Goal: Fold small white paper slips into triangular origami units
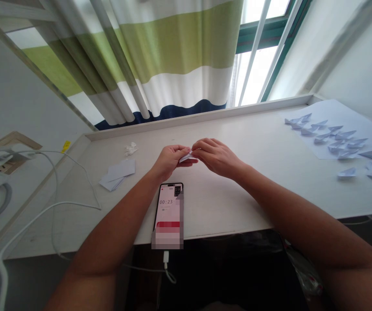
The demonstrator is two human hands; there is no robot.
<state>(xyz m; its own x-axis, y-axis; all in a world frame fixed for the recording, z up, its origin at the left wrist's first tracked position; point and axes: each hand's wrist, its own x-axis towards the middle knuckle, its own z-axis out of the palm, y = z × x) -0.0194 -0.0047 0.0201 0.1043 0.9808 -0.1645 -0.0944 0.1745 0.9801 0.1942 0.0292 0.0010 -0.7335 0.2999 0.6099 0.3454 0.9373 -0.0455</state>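
Observation:
Over the middle of the white desk, a small folded piece of white paper (186,158) is held between both hands. My left hand (169,160) grips it from the left, thumb on top and fingers beneath. From the right, my right hand (216,156) pinches its upper edge with the fingertips. The fingers cover much of the paper, so its full shape is hidden. Below my left hand lies a phone (168,211) with a timer on its screen. A few flat white paper sheets (121,170) lie to the left, near a crumpled bit of paper (131,149).
Several folded paper boats (335,134) stand at the right, many on a large white sheet (318,108). White cables (56,203) trail over the desk's left side. A charging plug (166,258) hangs at the front edge. A raised ledge (160,125) runs along the back, before a curtain (173,47).

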